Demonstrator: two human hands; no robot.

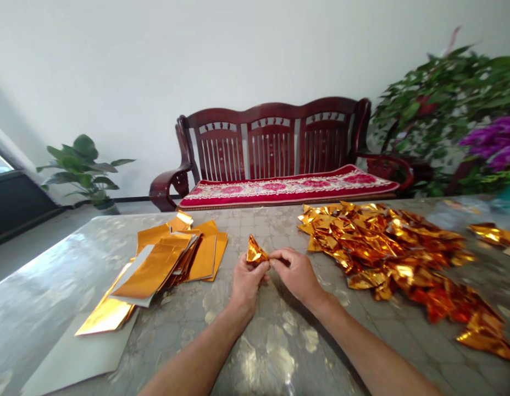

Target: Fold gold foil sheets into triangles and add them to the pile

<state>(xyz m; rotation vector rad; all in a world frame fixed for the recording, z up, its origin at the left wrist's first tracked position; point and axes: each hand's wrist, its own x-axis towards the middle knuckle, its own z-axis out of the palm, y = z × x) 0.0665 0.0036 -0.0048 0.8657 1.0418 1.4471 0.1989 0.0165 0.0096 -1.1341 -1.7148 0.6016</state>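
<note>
So a folded gold foil piece (255,252) is pinched by the left hand (247,281) over the table (280,352), with its 3 o'clock tip nipped between thumb and finger of the right hand (298,275). Flat gold sheets (151,268) are piled kinda messily at 9 o'clock from there, and a big shiny heap of folded foil (376,237) is spread around 3 o'clock.

Shiny gold foil-paper fold (255,252), kinda crinkly; one point sticks up, other tip's pinched in the right fingers (284,255)
</note>
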